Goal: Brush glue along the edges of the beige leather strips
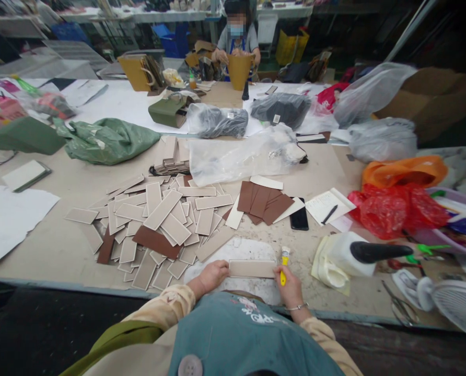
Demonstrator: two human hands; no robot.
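A beige rectangular strip (252, 268) lies level over a white, stained board (248, 249) at the table's near edge. My left hand (213, 275) pinches its left end. At the right end, my right hand (290, 284) holds the strip's corner and also a yellow-handled brush (283, 269), bristles pointing away from me. Left of the board spreads a loose heap of beige pieces (131, 211), with a few brown ones (157, 242) among them. Beyond the board, brown strips (263, 202) are fanned out over white ones.
A white container with a black nozzle (342, 256), scissors (399, 305), a small fan (462, 308) and a red bag (399, 209) stand right. A phone (299, 216) lies beyond the board. Across the table, a person (239, 39) holds a mustard bag (240, 72).
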